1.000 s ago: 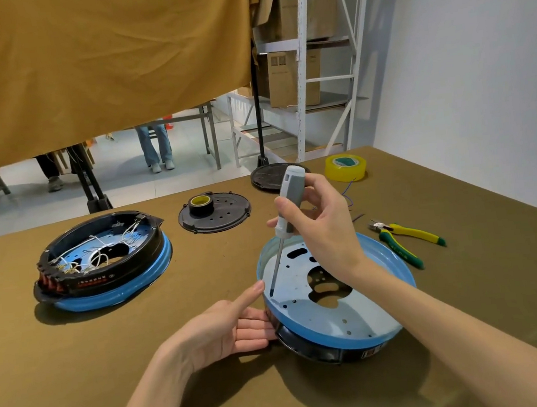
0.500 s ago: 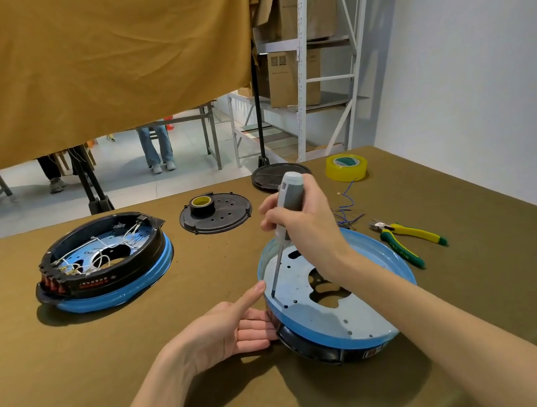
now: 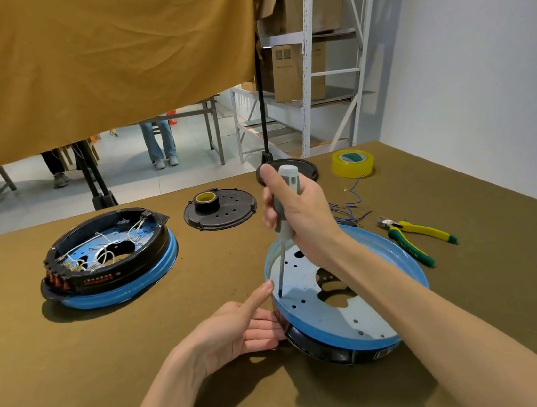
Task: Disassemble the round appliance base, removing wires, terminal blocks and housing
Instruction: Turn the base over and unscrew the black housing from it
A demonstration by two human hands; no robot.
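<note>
A round appliance base (image 3: 367, 322) with a blue rim and a pale perforated plate lies tilted on the table in front of me. My right hand (image 3: 299, 220) grips a grey-handled screwdriver (image 3: 282, 232) almost upright, its tip set on the plate near the left rim. My left hand (image 3: 238, 330) rests against the base's left side, thumb raised to the rim, fingers straight against the black housing. A second base (image 3: 109, 258), black housing on a blue ring, sits at the left with white wires and red terminal blocks inside.
A black perforated cover (image 3: 224, 213) with a tape roll on it lies at centre back, another black disc (image 3: 303, 169) behind my hand. Yellow tape (image 3: 353, 163), loose blue wires (image 3: 351, 207) and yellow-green pliers (image 3: 415, 237) lie at the right. An ochre curtain hangs above.
My right hand has turned on the screwdriver handle and shifted slightly left, exposing the blue wires behind it. The tip stays at the same spot; my left hand has not moved.
</note>
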